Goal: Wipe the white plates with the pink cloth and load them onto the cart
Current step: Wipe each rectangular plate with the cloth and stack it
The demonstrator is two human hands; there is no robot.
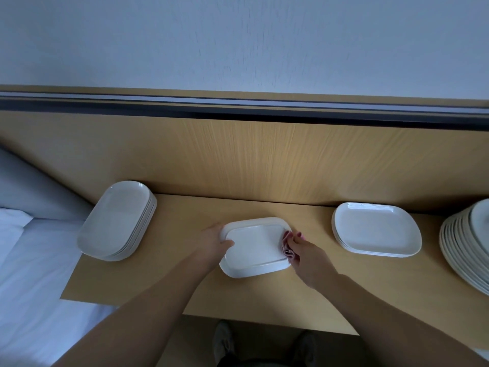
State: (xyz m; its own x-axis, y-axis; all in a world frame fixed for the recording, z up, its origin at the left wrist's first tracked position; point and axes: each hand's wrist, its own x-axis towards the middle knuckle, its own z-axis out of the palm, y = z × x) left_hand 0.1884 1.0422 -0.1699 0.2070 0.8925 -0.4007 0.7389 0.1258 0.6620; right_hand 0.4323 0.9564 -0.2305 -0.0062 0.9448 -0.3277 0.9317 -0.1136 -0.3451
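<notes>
a pair of blurred shoes [223, 340] is showing on the floor, just under the front edge of the tabletop [164, 287], which is a matte, pale wood-grain board. at its middle the left hand [211, 243] is gripping the left rim of a white plate [254, 247], thumb lying over the top. the right hand [309, 255] is curling round a bunched pink cloth [288, 246] and pressing it on the plate's right end. the plate is lying flat, a smooth, glossy oblong with rounded corners and a raised rim.

well apart at the left edge, a left stack [116, 221] of like plates is sitting beside white bedding [26, 274]. toward the right a lower stack [375, 229] is resting near the back edge. a taller stack [460, 247] is leaning at the right edge, cut off by the frame. behind them a wood-grain back panel [264, 160] is rising to a dark strip [238, 107] and a pale, finely textured wall [238, 35].
</notes>
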